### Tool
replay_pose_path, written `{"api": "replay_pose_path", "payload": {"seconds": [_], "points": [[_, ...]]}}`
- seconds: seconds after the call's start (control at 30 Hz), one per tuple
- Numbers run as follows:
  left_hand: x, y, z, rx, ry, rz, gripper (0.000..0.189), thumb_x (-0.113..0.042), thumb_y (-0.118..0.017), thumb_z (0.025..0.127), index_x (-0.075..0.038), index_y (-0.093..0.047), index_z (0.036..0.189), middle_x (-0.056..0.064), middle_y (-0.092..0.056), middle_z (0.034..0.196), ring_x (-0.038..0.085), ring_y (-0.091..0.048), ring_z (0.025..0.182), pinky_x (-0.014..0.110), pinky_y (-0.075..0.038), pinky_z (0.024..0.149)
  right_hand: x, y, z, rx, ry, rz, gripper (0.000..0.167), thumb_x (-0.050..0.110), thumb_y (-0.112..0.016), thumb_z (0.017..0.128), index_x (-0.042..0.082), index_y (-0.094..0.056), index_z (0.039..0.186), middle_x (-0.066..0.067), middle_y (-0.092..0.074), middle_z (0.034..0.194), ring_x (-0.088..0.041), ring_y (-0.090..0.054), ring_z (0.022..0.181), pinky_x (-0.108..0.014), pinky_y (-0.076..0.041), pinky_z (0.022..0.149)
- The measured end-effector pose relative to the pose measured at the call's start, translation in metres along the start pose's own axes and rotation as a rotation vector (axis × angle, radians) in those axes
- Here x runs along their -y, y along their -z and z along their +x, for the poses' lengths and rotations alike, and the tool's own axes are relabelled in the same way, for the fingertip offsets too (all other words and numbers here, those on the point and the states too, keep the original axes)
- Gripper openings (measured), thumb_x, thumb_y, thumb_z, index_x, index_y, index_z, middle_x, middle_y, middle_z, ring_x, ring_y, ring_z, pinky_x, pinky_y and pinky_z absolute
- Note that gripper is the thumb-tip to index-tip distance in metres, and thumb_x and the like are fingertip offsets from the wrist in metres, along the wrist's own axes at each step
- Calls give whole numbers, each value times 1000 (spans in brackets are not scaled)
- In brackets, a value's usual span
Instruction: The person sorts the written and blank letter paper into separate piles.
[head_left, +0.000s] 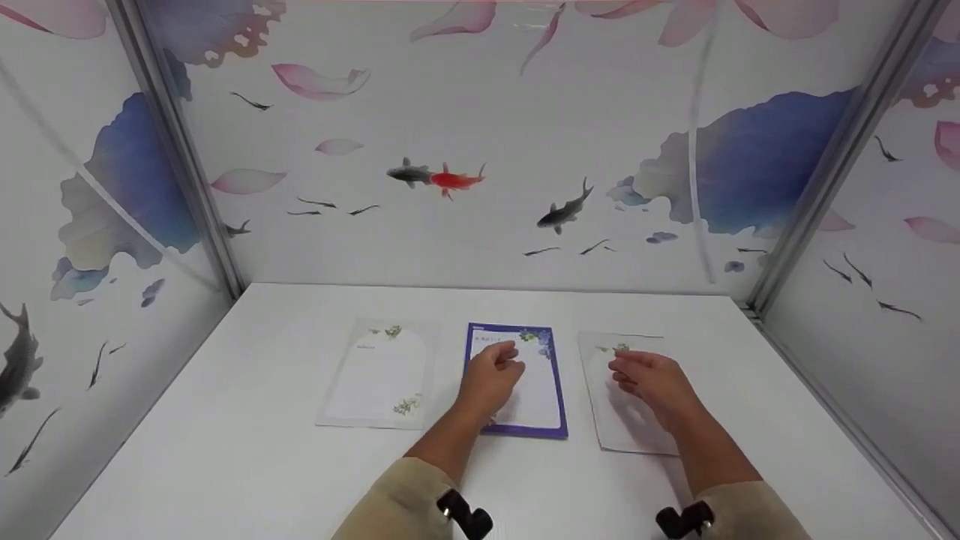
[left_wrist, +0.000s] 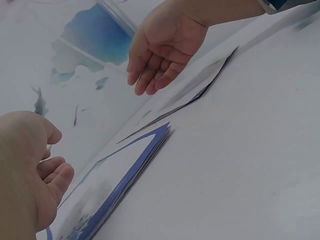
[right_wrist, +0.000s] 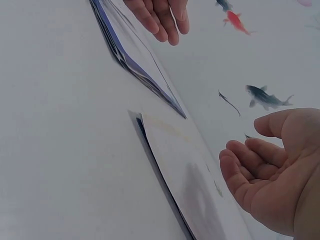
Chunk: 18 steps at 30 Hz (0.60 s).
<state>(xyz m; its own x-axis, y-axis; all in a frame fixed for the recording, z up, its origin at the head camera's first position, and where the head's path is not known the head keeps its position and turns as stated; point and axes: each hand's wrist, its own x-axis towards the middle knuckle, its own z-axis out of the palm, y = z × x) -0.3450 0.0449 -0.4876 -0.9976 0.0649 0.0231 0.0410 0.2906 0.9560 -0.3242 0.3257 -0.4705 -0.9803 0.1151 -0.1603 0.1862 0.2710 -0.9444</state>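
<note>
My left hand [head_left: 487, 382] hovers over the middle stack of purple-bordered paper sheets [head_left: 546, 397], which has blue flowers at its top right corner. Its fingers curl loosely around nothing. Over on the right, my right hand [head_left: 656, 382] hangs above a stack of pale, flower-printed sheets [head_left: 619, 435], fingers bent and holding nothing. In the right wrist view, a gap shows between that hand [right_wrist: 270, 175] and the pale stack [right_wrist: 175, 175]. The purple-bordered stack [left_wrist: 120, 190] shows several layered edges in the left wrist view.
To the left lies a pale sheet [head_left: 367, 382] with small green flower prints at its top and bottom right. All three paper items lie in a row on a white table [head_left: 225, 465]. Printed panels [head_left: 487, 247] with fish and petals enclose the table's back and sides.
</note>
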Motion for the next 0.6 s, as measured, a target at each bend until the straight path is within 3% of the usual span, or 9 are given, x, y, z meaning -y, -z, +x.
{"api": "replay_pose_path", "payload": {"seconds": [0.17, 0.33, 0.47, 0.6], "points": [[11, 36, 8, -37, -22, -3, 51, -29, -66, 105, -11, -59, 151, 5, -69, 145, 26, -64, 137, 43, -54, 117, 9, -27, 7, -10, -10, -5, 52, 33, -62, 109, 5, -56, 153, -18, -62, 153, -32, -62, 140, -40, -53, 118], [17, 63, 13, -96, 26, -5, 52, -28, -67, 103, -13, -59, 152, 5, -68, 147, 26, -64, 139, 43, -54, 116, 21, -54, 14, -1, -36, 19, 49, 31, -63, 109, 7, -58, 151, -16, -64, 151, -31, -64, 138, -44, -51, 120], [20, 77, 15, -133, 61, 4, 51, -27, -68, 103, -14, -59, 152, 5, -68, 146, 25, -64, 138, 42, -55, 115, 29, -72, 17, 13, -39, 35, 48, 31, -67, 107, 9, -62, 148, -14, -66, 147, -31, -66, 136, -43, -54, 116], [22, 84, 16, -132, 54, 21, 51, -28, -68, 103, -13, -59, 151, 5, -69, 146, 26, -64, 138, 43, -54, 115, 34, -82, 18, 7, -43, 58, 46, 30, -70, 105, 9, -64, 146, -14, -68, 142, -31, -67, 133, -42, -55, 115]]}}
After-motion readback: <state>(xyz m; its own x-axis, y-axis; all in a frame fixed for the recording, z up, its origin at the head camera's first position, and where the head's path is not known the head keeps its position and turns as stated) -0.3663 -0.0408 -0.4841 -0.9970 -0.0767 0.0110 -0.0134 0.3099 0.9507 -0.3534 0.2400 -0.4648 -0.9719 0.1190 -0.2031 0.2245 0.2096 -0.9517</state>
